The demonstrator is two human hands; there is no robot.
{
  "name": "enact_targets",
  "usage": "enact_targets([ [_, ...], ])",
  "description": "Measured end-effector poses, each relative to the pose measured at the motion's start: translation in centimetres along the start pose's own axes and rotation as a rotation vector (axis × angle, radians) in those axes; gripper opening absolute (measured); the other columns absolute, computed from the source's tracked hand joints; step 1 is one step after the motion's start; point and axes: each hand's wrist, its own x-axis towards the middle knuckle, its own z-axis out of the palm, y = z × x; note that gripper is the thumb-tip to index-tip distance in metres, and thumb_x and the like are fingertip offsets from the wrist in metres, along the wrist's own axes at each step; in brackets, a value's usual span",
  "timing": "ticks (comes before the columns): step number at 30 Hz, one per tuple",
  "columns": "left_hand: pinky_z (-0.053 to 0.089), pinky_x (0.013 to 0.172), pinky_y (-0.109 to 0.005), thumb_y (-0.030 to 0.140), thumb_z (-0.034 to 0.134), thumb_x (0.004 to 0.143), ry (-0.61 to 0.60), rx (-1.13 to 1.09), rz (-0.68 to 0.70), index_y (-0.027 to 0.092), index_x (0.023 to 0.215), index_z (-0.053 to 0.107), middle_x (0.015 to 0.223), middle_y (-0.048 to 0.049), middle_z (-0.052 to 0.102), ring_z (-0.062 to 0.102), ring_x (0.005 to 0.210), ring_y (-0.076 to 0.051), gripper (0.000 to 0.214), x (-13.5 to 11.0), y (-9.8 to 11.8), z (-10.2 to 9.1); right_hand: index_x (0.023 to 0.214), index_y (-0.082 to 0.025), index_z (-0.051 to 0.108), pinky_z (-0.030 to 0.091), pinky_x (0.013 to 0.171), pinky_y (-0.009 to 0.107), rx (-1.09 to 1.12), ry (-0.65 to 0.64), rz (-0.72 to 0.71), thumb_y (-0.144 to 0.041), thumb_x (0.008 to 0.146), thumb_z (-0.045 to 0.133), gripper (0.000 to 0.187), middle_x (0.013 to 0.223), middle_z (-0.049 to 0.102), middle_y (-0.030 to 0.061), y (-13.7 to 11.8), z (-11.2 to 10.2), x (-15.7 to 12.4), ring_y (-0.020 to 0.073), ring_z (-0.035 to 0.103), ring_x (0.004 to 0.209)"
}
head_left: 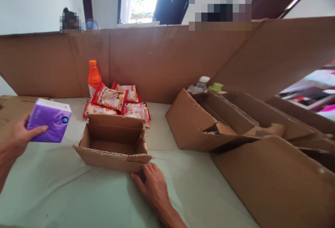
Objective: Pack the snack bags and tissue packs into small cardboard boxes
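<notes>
On the left, my left hand (22, 134) is closed round a purple pack of tissues (49, 121), its thumb across the front. It holds the pack above the table, left of a small open cardboard box (112, 161). Nothing shows inside the box. My right hand (154, 186) rests at the near right corner of the box, thumb and fingers apart, fingertips against its outer wall. Behind the box lie several red and white snack packets (110, 97) in a pile. An orange drink bottle (94, 78) with an orange cap stands upright behind them.
A larger divided cardboard box (191, 123) stands on the right, with a white-capped bottle (200, 85) and a light green lid (216, 87) at its back. Tall cardboard panels (157, 60) wall off the far side. Two people's blurred heads show beyond. A pale green cloth (78, 200) covers the table.
</notes>
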Motion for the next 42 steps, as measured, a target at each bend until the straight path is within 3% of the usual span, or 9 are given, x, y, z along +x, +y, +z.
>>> enact_targets([
  [4,0.056,0.07,-0.039,0.052,0.079,0.056,0.02,-0.153,0.086,0.024,0.101,0.062,0.087,0.0017,0.067,0.062,0.072,-0.021,0.055,-1.8,7.4,-0.7,0.104,-0.02,0.065,0.047,0.08,0.042,-0.009,0.002,0.022,-0.028,0.087,0.062,0.02,0.103,0.07,0.0121,-0.3,0.0,0.2,0.0308,0.061,0.099],
  [7,0.054,0.069,-0.032,0.057,0.078,0.058,-0.144,0.064,0.319,0.024,0.12,0.058,0.094,0.002,0.067,0.063,0.077,-0.02,0.073,-2.5,12.6,1.7,0.107,-0.021,0.065,0.047,0.08,0.041,-0.015,-0.006,0.015,-0.024,0.086,0.06,0.022,0.108,0.07,0.0113,-0.4,0.0,0.2,0.0299,0.062,0.1],
  [11,0.051,0.081,-0.031,0.045,0.073,0.062,-0.465,0.266,0.482,0.023,0.125,0.057,0.107,0.0,0.069,0.065,0.092,-0.022,0.068,-2.2,16.0,6.1,0.111,-0.02,0.065,0.048,0.081,0.041,0.0,0.012,-0.021,-0.02,0.085,0.06,0.027,0.114,0.07,0.0117,-0.4,0.0,0.1,0.0297,0.062,0.102],
  [18,0.05,0.076,-0.032,0.034,0.07,0.064,-0.857,0.542,0.512,0.021,0.109,0.065,0.104,-0.0054,0.071,0.067,0.093,-0.028,0.047,-1.4,16.4,10.9,0.117,-0.021,0.066,0.049,0.082,0.041,0.005,0.021,-0.038,-0.017,0.084,0.059,0.034,0.122,0.07,0.0108,-0.2,0.1,0.2,0.0298,0.063,0.105],
  [26,0.052,0.092,-0.033,0.033,0.068,0.064,-0.968,0.458,0.491,0.026,0.114,0.07,0.118,-0.0068,0.075,0.069,0.11,-0.029,0.05,-0.7,12.8,13.3,0.116,-0.02,0.067,0.049,0.084,0.042,0.024,0.022,-0.035,-0.012,0.082,0.059,0.035,0.121,0.07,0.0103,-0.5,-0.2,0.3,0.0295,0.063,0.106],
  [30,0.049,0.101,-0.037,0.027,0.059,0.075,-0.882,0.371,0.523,0.025,0.116,0.071,0.124,-0.0065,0.073,0.067,0.116,-0.028,0.042,-0.7,13.5,11.6,0.115,-0.019,0.068,0.051,0.084,0.044,0.002,0.032,-0.054,-0.015,0.084,0.058,0.033,0.121,0.07,0.0124,-0.2,0.1,0.1,0.0309,0.063,0.106],
  [34,0.052,0.097,-0.036,0.034,0.054,0.088,-0.51,0.194,0.53,0.023,0.113,0.071,0.116,-0.0045,0.074,0.069,0.107,-0.023,0.032,-2.1,13.6,7.7,0.115,-0.019,0.067,0.054,0.08,0.045,0.021,0.071,-0.083,-0.017,0.084,0.056,0.033,0.121,0.07,0.0144,0.5,0.8,-0.3,0.0311,0.066,0.104],
  [38,0.054,0.097,-0.038,0.039,0.062,0.087,-0.24,0.144,0.597,0.025,0.107,0.072,0.115,-0.0062,0.072,0.067,0.109,-0.025,0.026,-5.0,10.1,5.2,0.124,-0.021,0.061,0.056,0.08,0.044,0.157,0.156,-0.086,-0.025,0.087,0.057,0.037,0.126,0.067,0.0145,1.2,0.0,-0.5,0.0297,0.068,0.106],
  [42,0.052,0.101,-0.047,0.032,0.063,0.086,-0.142,0.201,0.639,0.027,0.098,0.073,0.133,-0.01,0.063,0.059,0.123,-0.03,0.016,-8.4,6.1,5.8,0.136,-0.025,0.05,0.057,0.085,0.041,0.342,0.244,-0.037,-0.034,0.094,0.056,0.043,0.137,0.061,0.0133,0.0,-4.5,0.6,0.0271,0.066,0.114],
])
